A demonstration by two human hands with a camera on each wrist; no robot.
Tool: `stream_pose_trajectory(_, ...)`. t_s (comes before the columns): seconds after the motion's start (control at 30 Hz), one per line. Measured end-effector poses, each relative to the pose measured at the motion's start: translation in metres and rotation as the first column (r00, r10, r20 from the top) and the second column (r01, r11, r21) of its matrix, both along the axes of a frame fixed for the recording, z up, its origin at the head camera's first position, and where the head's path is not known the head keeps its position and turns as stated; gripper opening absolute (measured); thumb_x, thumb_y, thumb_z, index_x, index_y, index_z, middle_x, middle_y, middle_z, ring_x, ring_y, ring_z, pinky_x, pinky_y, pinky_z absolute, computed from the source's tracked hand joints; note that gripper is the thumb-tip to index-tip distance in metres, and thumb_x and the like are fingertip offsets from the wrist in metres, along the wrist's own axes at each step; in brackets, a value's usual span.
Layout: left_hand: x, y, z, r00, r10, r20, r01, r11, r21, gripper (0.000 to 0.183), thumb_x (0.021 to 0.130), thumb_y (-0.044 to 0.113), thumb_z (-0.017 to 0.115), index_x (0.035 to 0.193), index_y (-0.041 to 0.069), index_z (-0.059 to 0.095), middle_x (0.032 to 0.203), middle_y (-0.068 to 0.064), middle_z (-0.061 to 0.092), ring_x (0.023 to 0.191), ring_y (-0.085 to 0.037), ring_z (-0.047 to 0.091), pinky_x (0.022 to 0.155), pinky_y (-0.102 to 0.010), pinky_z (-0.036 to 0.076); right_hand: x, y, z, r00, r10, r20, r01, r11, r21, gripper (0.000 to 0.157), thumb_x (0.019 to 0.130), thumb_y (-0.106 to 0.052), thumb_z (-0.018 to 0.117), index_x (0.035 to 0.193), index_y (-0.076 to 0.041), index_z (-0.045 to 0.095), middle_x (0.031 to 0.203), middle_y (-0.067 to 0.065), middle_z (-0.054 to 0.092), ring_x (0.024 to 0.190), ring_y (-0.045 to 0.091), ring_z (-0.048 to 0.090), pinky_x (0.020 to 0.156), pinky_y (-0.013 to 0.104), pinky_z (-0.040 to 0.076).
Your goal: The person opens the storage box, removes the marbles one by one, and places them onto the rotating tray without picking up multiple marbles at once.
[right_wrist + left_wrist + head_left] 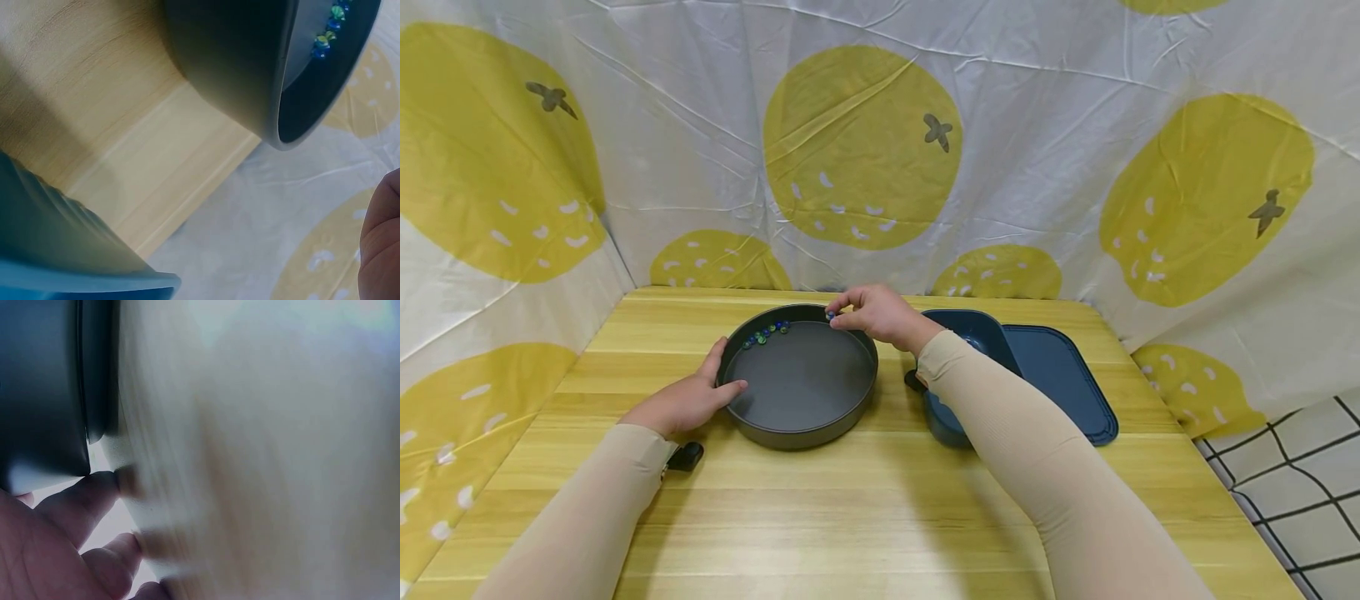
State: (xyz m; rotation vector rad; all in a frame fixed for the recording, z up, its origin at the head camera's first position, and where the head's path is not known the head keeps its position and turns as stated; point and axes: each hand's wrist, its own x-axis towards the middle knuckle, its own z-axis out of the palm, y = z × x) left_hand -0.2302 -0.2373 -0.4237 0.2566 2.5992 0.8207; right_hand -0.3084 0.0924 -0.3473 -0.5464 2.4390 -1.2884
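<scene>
A round dark grey pan (805, 383) lies on the wooden table. Along its far left inner edge sits a row of several blue and green glass marbles (763, 337), which also appear as marbles (322, 42) in the right wrist view. My left hand (688, 398) grips the pan's left side, thumb over the rim and fingers along the outer wall. Above the far right rim, my right hand (880, 315) pinches a blue marble (831, 316) between thumb and fingertips. Only a part of that hand shows in the right wrist view; the held marble is out of sight there.
Right of the pan stands a dark blue container (946, 427), partly hidden by my right forearm. A flat dark blue lid or tray (1063, 379) lies beside it. A white cloth with yellow fruit prints (861, 146) hangs behind the table (790, 517).
</scene>
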Motion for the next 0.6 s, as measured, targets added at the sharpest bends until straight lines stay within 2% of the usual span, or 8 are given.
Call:
stream_pose_trajectory(0.27, 0.0005, -0.0003, -0.0002, 1.000, 0.005, 0.002, -0.005, 1.000, 0.000, 0.101, 0.108, 0.061, 0.043, 0.165, 0.015, -0.026, 0.169, -0.038, 0.011, 0.145, -0.060, 0.041, 0.117, -0.070, 0.034, 0.0011, -0.0012, 0.0013, 1.000, -0.008, 0.011, 0.008, 1.000, -0.008, 0.030, 0.099, -0.021, 0.075, 0.128, -0.012, 0.076, 0.137, 0.006, 0.067, 0.113, 0.022, 0.067, 0.090, 0.033, 0.055)
stream_pose_trajectory(0.5, 0.0012, -0.0004, 0.0006, 1.000, 0.006, -0.001, -0.006, 1.000, 0.003, 0.100, 0.108, 0.060, 0.043, 0.165, 0.015, -0.026, 0.169, -0.038, 0.011, 0.145, -0.060, 0.041, 0.118, -0.070, 0.034, 0.0013, 0.0021, 0.0026, 1.000, -0.009, 0.025, 0.009, 1.000, -0.005, 0.033, 0.100, -0.023, 0.075, 0.131, -0.015, 0.074, 0.145, 0.005, 0.063, 0.129, 0.025, 0.063, 0.103, 0.041, 0.055)
stream_pose_trajectory(0.6, 0.0008, -0.0006, 0.0005, 1.000, 0.003, -0.001, -0.003, 1.000, -0.001, 0.100, 0.108, 0.061, 0.042, 0.165, 0.015, -0.027, 0.169, -0.039, 0.011, 0.144, -0.060, 0.043, 0.117, -0.070, 0.035, 0.0012, 0.0061, 0.0041, 0.999, -0.025, 0.027, 0.025, 1.000, -0.017, 0.034, 0.101, -0.025, 0.073, 0.134, -0.015, 0.073, 0.147, 0.007, 0.061, 0.129, 0.029, 0.061, 0.097, 0.039, 0.051)
